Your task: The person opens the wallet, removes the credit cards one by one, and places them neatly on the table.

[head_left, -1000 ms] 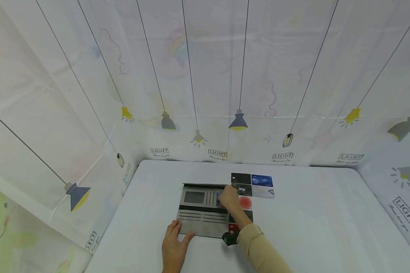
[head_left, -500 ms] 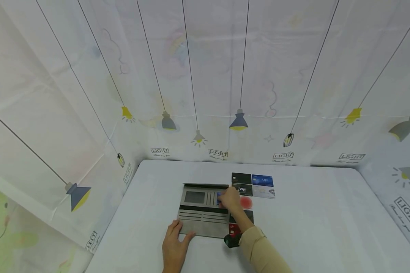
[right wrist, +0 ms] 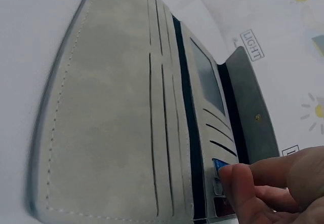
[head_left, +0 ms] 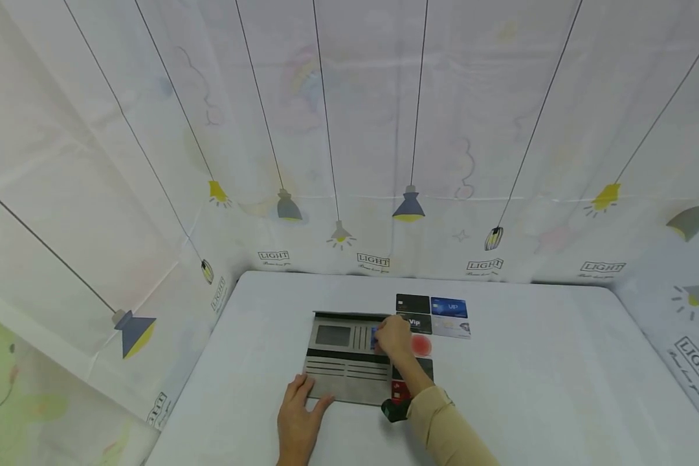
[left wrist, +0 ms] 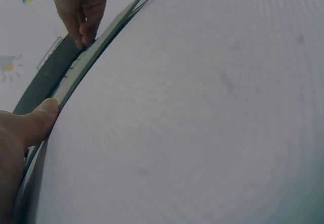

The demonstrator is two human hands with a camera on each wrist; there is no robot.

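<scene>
A grey wallet (head_left: 349,387) lies unfolded on the white table, its printed-line slots and dark window facing up. My left hand (head_left: 299,417) rests at its lower left corner, thumb and fingertips spread on the edge. At the upper right pocket my right hand (head_left: 395,340) pinches a blue card (right wrist: 218,164) between thumb and fingers. Most of that card sits in the slot or behind the fingers. Below it in the right wrist view, a dark red card (right wrist: 223,206) shows in another slot. The wallet's snap flap (right wrist: 253,102) stands raised along the far side.
Right of the wallet lie a black card (head_left: 412,303), a blue VIP card (head_left: 449,307), a black Vip card (head_left: 418,323), a silver card (head_left: 451,327), a card with a red circle (head_left: 421,345), a dark card (head_left: 424,368) and a red card (head_left: 400,390). Lamp-printed cloth walls enclose the table.
My right hand stays at the same pocket with the blue card, its fingers shifting only slightly. The left hand keeps its place on the wallet, and the head view drifts a little.
</scene>
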